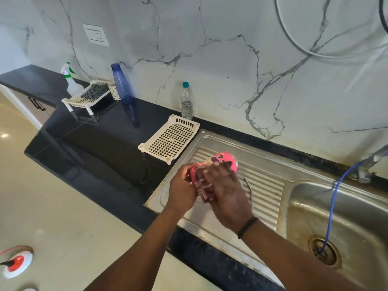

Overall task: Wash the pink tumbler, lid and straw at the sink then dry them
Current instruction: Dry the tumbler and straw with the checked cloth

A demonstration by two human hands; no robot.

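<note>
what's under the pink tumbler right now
The pink tumbler is held over the ribbed steel drainboard by the left hand and right hand; the hands cover whatever lies directly below.

Pink tumbler (218, 159) with a cartoon print; dark red patterned cloth (204, 189); black bench (100, 139); cream perforated tray (170, 139); blue bottle (121, 82); white, grey-veined marble wall (210, 59); blue hose (333, 200).

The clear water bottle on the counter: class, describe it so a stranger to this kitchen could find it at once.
Start at the steel sink's ribbed drainboard and go left to the cream perforated tray on the black counter. Just behind that tray, against the marble wall, stands the clear water bottle. Unlike the taller blue bottle further left, it is transparent with a teal cap.
</note>
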